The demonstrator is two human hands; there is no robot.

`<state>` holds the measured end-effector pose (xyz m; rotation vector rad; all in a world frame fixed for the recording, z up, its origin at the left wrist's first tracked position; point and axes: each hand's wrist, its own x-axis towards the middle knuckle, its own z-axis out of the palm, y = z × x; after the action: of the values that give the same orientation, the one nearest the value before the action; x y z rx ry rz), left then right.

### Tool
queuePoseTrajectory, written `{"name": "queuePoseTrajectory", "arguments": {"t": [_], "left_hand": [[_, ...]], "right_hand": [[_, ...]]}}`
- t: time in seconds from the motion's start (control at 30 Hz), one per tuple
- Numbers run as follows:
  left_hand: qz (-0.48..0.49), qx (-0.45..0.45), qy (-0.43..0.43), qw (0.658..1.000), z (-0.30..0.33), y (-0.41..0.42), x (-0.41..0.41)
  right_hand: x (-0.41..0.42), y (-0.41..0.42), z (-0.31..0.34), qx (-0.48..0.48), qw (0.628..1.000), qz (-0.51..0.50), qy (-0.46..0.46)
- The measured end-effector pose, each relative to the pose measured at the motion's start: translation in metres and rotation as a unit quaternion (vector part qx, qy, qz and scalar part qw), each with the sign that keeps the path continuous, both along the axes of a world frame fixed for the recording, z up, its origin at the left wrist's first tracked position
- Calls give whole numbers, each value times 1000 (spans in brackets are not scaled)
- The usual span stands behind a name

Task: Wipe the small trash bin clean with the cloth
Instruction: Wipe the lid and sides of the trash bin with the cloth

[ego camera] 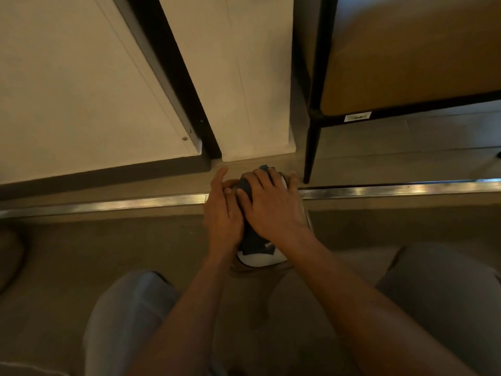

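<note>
Tiled floor (81, 251), beige-brown, crossed from left to right by a ribbed metal strip (393, 187) set flush in its surface. A white bin (260, 260) stands on the floor at centre, straddling the strip and largely covered from above. Beyond the strip, a dark chair leg (310, 156) meets the floor just right of the bin. The foot of a pale wall panel (257, 153) and a dark door frame (206, 147) reach the floor behind the bin.
</note>
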<state>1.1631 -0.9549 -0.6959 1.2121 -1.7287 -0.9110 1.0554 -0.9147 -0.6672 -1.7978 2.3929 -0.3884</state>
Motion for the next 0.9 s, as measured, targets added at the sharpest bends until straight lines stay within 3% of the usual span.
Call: {"name": "queuePoseTrajectory", "arguments": {"t": [0.43, 0.73, 0.8, 0.9], "left_hand": [[-1, -35, -55, 998, -5, -21, 4], [-1, -41, -87, 995, -4, -17, 4], [2, -43, -103, 994, -2, -17, 4], [11, -42, -119, 992, -1, -17, 3]], "right_hand": [[-25, -24, -8, -8, 996, -48, -72], [-83, -39, -9, 92, 958, -33, -268], [-82, -43, -6, 112, 964, -25, -238], [-63, -45, 9, 144, 983, -12, -117]]}}
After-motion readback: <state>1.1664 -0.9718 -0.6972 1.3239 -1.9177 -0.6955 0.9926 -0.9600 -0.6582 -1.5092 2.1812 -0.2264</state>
